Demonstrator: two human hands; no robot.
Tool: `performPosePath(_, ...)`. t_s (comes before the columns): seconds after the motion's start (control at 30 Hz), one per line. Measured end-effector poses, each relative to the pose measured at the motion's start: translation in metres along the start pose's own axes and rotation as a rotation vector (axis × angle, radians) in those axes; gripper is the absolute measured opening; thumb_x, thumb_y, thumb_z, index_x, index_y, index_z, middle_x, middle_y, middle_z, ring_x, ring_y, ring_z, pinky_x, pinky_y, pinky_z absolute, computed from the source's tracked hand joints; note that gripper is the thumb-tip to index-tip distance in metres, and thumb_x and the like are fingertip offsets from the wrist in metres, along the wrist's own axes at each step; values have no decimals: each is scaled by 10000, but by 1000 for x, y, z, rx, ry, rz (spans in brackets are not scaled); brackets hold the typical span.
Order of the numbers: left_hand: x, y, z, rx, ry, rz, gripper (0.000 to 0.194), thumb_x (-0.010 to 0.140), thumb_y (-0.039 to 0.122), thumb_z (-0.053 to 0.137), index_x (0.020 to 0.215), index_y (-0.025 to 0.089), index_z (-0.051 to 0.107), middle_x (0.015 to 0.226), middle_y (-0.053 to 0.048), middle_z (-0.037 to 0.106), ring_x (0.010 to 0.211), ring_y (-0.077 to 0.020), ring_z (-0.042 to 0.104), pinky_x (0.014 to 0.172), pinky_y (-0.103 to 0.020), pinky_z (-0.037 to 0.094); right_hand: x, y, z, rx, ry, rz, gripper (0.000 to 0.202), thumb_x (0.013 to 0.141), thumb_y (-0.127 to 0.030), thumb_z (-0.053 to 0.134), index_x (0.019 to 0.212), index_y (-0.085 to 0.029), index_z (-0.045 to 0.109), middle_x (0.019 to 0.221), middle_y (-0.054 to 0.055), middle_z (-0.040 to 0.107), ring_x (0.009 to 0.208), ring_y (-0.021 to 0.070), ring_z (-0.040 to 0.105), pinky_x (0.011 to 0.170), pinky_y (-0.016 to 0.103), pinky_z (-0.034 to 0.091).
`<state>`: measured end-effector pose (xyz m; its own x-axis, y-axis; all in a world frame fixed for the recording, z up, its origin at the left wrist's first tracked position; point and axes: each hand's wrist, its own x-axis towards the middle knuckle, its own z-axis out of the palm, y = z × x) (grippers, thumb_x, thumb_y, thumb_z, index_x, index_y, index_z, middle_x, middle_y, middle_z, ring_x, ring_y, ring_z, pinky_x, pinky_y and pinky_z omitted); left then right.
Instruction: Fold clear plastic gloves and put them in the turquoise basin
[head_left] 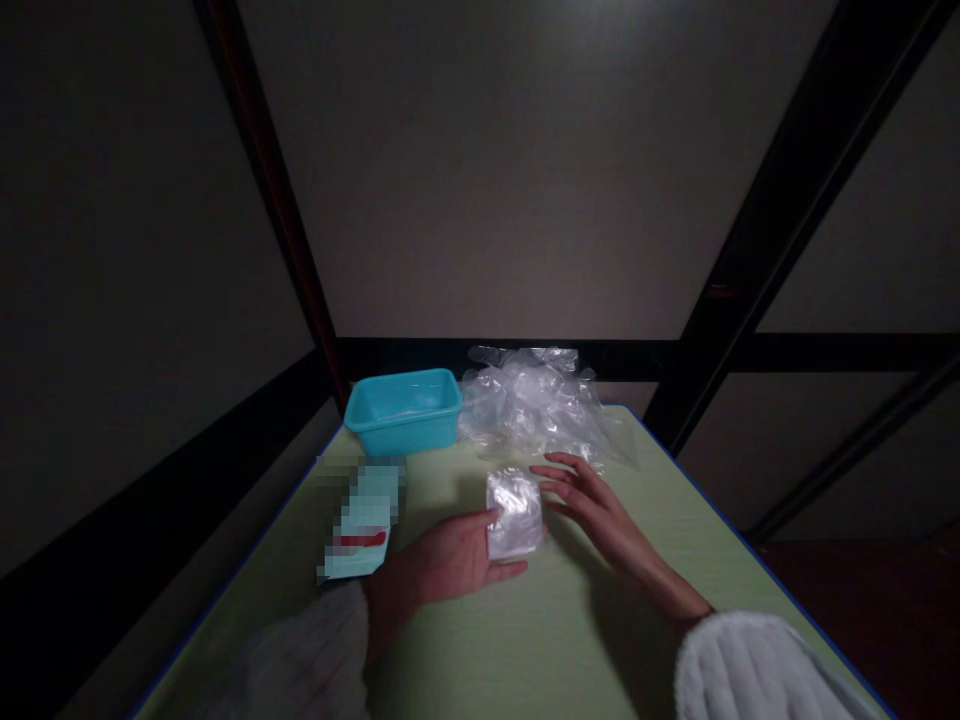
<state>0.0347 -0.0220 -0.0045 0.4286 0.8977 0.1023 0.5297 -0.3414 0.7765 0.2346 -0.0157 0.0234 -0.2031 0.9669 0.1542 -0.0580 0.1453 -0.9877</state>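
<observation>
A folded square of clear plastic film [514,512], shiny and wrinkled, lies across the fingers of my left hand [454,555]. My left thumb presses on its near left edge, and part of the fingers is hidden behind it. Just to the right, my right hand [592,510] is open with its fingers spread and holds nothing. Its fingertips are close to the plastic square's right edge; whether they touch it I cannot tell. Behind both hands a loose heap of thin clear plastic [540,400] is spread out, with finger-like shapes resembling disposable gloves.
A turquoise plastic basin [409,430] stands at the table's back left, beside the heap. In front of it lies a blurred-out flat object [367,510] with a red mark. The pale green table [510,650] has blue edges and meets a panelled wall [510,200] with dark beams.
</observation>
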Motion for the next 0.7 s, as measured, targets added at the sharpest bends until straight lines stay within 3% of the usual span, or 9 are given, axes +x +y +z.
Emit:
performPosePath(0.03,0,4,-2,-107,-92,-16,452,945,89,219,1257,229,515,1064,-58,687,1043,-198,614,806,-380,494,0,1,4,70,-23,69,401,753,-417,627,1081,-226,498,980,65,654,857,188,629,758,336,498)
performPosePath(0.1,-1,11,-4,-632,-292,-149,465,950,109,169,1315,183,446,1195,-103,618,1152,-212,543,865,-403,469,-1,5,12,137,-40,142,484,698,-417,685,1095,-223,490,795,10,650,685,148,611,631,272,480)
performPosePath(0.2,-3,15,-2,-1120,-398,-338,463,956,149,145,1352,160,382,1336,-97,501,1245,-194,449,970,-388,399,-4,10,21,161,-1,157,549,639,-387,738,1098,-218,488,626,-53,593,519,100,521,486,201,380)
performPosePath(0.3,-5,14,2,-1207,-431,-435,463,959,166,140,1358,155,374,1354,-87,478,1256,-179,435,1001,-369,366,-6,14,25,172,21,157,556,647,-378,726,1115,-208,479,562,-74,569,435,78,445,425,181,317)
performPosePath(0.43,-8,13,8,-1165,-455,-410,476,960,169,123,1340,153,409,1287,-93,542,1212,-183,486,992,-381,376,-7,16,24,167,24,174,550,658,-369,703,1128,-201,472,510,-91,540,369,68,381,382,176,277)
performPosePath(0.7,-8,7,20,-1179,-315,-388,503,878,-1,185,1194,165,539,1272,-42,568,1190,-169,508,1023,-382,368,-7,13,22,178,87,160,558,630,-378,715,1094,-180,477,503,-67,577,417,98,461,442,197,302)
